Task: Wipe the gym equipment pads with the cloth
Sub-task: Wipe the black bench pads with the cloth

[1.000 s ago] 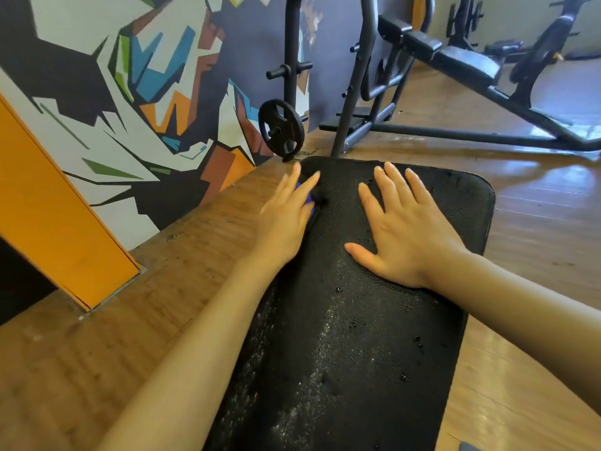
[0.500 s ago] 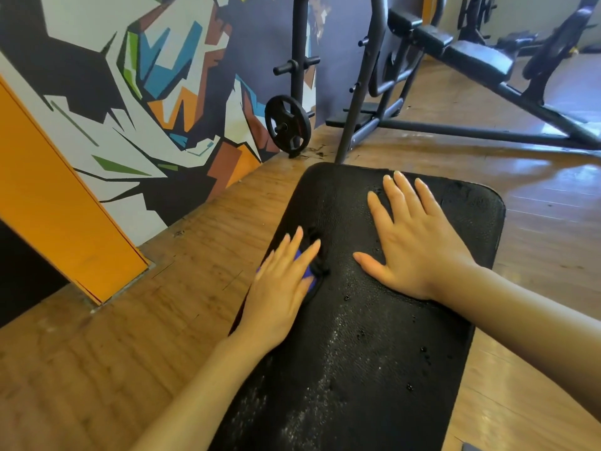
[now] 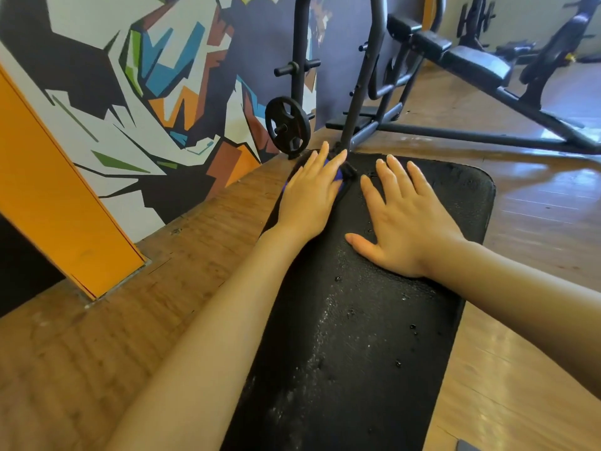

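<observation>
STEP: wiping bench pad | left hand, fingers straight and together, presses blue cloth at pad's 11 o'clock corner | right hand, fingers spread, flat on pad, braces | NEXT: likely sweep cloth toward the droplets at 6 o'clock.

blue cloth | far-left on pad | black wet pad

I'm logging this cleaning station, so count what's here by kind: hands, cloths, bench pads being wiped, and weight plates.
Hands: 2, left hand and right hand
Cloths: 1, blue cloth
Bench pads being wiped: 1, black pad
Weight plates: 1, weight plate
Total: 5
</observation>
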`<state>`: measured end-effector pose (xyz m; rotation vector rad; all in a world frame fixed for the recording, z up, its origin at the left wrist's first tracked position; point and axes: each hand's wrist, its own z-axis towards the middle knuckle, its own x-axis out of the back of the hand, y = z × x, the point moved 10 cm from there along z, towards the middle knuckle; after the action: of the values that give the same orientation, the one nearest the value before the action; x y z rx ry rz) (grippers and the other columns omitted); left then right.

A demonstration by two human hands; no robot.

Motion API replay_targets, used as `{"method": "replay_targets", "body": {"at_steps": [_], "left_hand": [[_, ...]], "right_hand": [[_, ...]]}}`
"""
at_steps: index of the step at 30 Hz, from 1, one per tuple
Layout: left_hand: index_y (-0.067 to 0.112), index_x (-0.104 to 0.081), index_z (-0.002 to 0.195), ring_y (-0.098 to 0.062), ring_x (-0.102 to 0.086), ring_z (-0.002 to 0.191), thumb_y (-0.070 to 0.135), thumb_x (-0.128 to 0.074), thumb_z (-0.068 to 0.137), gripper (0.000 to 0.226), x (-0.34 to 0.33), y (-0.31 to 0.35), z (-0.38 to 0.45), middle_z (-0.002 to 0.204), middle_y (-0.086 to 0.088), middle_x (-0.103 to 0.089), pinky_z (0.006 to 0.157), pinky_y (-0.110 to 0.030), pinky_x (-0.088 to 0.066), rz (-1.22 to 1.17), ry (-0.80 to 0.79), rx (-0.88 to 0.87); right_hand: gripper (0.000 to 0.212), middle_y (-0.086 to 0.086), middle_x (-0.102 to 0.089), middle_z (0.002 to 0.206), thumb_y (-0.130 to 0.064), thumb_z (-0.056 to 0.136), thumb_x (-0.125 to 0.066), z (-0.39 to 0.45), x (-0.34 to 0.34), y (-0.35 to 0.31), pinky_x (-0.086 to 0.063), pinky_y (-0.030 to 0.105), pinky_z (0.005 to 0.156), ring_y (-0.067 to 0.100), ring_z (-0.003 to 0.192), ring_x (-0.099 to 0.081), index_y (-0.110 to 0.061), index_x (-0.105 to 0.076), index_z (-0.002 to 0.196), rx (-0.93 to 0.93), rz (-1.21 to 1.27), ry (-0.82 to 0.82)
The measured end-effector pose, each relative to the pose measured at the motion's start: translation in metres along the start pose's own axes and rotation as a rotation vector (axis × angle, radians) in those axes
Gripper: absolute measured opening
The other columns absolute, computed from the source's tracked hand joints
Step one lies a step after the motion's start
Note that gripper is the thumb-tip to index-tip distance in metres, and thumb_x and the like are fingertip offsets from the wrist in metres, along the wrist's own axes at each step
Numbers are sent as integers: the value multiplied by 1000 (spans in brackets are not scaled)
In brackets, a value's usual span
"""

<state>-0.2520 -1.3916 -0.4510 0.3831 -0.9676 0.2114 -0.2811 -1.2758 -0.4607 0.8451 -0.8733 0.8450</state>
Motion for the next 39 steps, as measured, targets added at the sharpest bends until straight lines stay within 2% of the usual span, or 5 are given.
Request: {"method": "replay_targets", "body": {"at_steps": [8,19,30,36,39], "left_hand": [[40,-12,145,-6,3,147,18,-45,102,58,3,-16,-145,159,13,1,120,-31,-11,-69,-138,31],[25,-29,151,-23,-12,149,19,-42,103,50,-1,8,10,161,-7,-16,117,-45,-25,-2,24,25],[43,-6,143,1,10,142,19,-44,102,61,1,13,-150,153,20,9,116,-22,-3,-41,-150,46],[38,-11,150,-3,13,143,21,-40,104,57,-5,7,-138,161,11,4,118,-25,2,0,-150,90],[38,-8,150,-5,16,143,22,-39,104,58,-7,5,-139,162,9,5,118,-29,5,35,-152,129]], "right_hand": [[99,29,-19,153,-72,80,-6,-3,0,-1,-9,54,118,42,144,-10,-3,-22,149,8,18,-23],[97,29,-16,154,-71,80,-11,-1,2,0,-6,52,118,41,145,-8,-3,-22,150,3,31,0],[97,28,-13,155,-72,82,-11,-3,0,1,-6,52,118,41,145,-6,-4,-17,151,8,20,-37],[88,25,-8,157,-68,90,-27,-9,8,2,-1,50,118,39,146,0,-6,-15,151,2,86,-17],[74,23,-19,155,-54,94,-37,-18,15,-3,-7,51,117,38,146,-8,-6,-26,149,11,179,82]]}}
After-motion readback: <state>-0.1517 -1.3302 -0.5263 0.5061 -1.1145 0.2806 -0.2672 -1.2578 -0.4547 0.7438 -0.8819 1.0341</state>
